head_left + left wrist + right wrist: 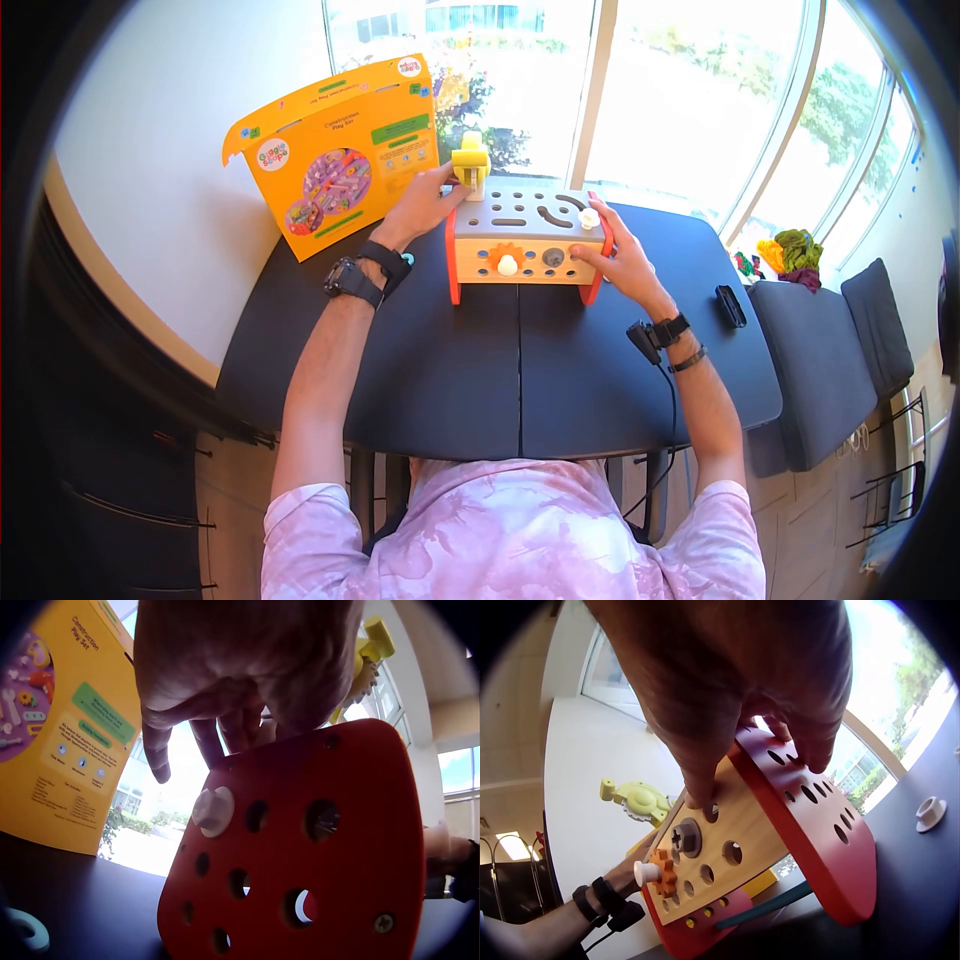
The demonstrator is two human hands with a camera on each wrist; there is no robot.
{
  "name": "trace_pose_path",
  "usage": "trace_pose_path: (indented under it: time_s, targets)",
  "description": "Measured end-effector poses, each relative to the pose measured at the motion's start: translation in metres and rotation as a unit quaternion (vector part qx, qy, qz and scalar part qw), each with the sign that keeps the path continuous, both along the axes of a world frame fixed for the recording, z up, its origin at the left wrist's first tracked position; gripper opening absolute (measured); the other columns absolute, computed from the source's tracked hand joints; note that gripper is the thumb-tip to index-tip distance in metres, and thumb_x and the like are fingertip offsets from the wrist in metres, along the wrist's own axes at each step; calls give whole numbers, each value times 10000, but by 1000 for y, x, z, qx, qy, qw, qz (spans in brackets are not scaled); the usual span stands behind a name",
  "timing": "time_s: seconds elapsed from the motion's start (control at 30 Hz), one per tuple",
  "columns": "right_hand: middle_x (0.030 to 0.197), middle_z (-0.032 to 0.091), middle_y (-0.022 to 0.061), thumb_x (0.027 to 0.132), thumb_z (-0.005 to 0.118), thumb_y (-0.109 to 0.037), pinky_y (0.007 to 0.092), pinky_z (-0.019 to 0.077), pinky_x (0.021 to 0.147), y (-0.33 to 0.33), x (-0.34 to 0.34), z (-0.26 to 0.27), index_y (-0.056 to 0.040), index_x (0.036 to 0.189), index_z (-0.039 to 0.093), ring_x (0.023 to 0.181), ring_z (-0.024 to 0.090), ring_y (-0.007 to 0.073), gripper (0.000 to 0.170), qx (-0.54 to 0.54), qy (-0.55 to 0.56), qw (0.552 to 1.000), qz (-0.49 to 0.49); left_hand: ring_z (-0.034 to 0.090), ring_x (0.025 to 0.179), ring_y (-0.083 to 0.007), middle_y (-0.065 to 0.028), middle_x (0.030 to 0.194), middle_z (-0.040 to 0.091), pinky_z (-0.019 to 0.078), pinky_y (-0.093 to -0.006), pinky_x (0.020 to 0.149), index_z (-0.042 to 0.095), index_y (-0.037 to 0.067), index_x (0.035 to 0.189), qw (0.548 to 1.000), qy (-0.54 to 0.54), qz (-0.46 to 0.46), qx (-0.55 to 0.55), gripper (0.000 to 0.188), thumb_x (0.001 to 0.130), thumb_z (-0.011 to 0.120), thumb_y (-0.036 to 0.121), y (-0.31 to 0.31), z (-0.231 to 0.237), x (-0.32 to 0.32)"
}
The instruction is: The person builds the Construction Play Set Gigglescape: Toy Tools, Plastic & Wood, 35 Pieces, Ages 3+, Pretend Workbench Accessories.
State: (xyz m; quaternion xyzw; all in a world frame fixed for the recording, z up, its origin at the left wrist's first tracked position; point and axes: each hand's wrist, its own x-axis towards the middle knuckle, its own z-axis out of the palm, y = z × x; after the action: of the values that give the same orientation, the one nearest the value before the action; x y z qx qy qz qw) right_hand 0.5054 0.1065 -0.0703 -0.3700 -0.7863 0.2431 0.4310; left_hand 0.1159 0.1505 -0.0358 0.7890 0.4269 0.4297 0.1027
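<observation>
A toy workbench [530, 218] with a grey top, wooden front and red sides stands on the table. My left hand [420, 208] is at its top left corner, beside an upright yellow toy [470, 158]; in the left wrist view its fingers rest over the red side panel [360, 825], which bears a white peg [213, 811]. With the thumb on the front and fingers on the red side, my right hand [625, 262] grips the right end. An orange gear [664, 873] with a white peg and a grey bolt [687, 838] sit on the front.
A yellow box [340, 160] stands behind left on the dark table [430, 370]. A black object [731, 307] lies at the right. A light blue ring [28, 930] and a white piece [931, 814] also lie on the table. Windows are behind, grey seats at right.
</observation>
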Motion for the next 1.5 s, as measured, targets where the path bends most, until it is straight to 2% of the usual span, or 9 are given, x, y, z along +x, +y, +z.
trace_pose_path:
  time_s: [0.13,0.23,0.33,0.53,0.67,0.7,1.03,1.3,1.5]
  targets:
    - [1780,410,246,984,894,-379,430,387,1314,-1,2,-1,-6,1698,411,1627,438,353,940,9,-14,1000,-6,770,1196,-353,-182,1222,823,579,-437,1037,720,-7,1354,999,-7,-18,-31,372,1088,719,252,-5,8,-1]
    - [1787,396,244,990,886,-388,444,376,1324,2,2,-3,-8,1700,409,1640,416,368,936,25,-27,999,-13,765,1219,-328,-171,1202,823,575,-422,1054,719,8,1382,997,50,-28,-49,396,1091,736,276,-15,24,-10]
    - [1794,387,239,990,885,-385,448,358,1336,-5,0,5,-13,1701,408,1657,389,370,933,2,-16,1000,-9,766,1192,-291,-170,1226,810,580,-400,1034,717,7,1368,995,-67,-25,-69,420,1081,760,310,-9,8,-42]
    - [1815,359,222,989,886,-342,447,315,1358,5,5,3,-19,1706,404,1690,327,368,922,23,-28,999,10,741,1073,-264,-149,1183,771,588,-371,933,728,21,1236,955,188,78,-217,524,953,888,432,-39,-41,-141]
    - [1767,444,221,978,899,-359,444,392,1318,15,7,8,-57,1713,412,1601,477,352,932,-47,-5,998,38,736,1032,-270,-114,1117,773,586,-387,897,744,47,1213,920,265,118,-265,526,877,951,394,-52,-56,-159]
    - [1690,539,222,964,917,-343,440,459,1272,15,7,12,-84,1727,405,1510,577,319,955,-63,-6,998,28,734,1028,-259,-102,1110,777,583,-389,892,748,53,1215,917,261,115,-277,505,875,955,364,-53,-56,-159]
    - [1580,649,163,936,945,-252,409,526,1213,39,20,26,-93,1737,434,1440,641,257,963,-167,50,982,67,720,1044,-255,-117,1131,762,577,-380,918,751,54,1209,910,298,91,-274,338,973,875,261,-58,-52,-155]
    - [1572,651,193,985,892,-199,405,523,1217,66,31,25,-90,1745,423,1421,656,255,900,-239,80,960,122,680,1061,-165,-56,1150,707,569,-338,941,691,54,1305,951,167,-11,-259,296,1085,757,240,-74,-19,-148]
    - [1532,681,186,1052,821,-238,400,522,1219,81,41,9,-47,1683,502,1408,664,252,732,-252,104,956,108,675,1044,-139,-42,1164,707,573,-315,940,675,54,1360,968,94,-75,-222,287,1111,725,189,-115,41,-95]
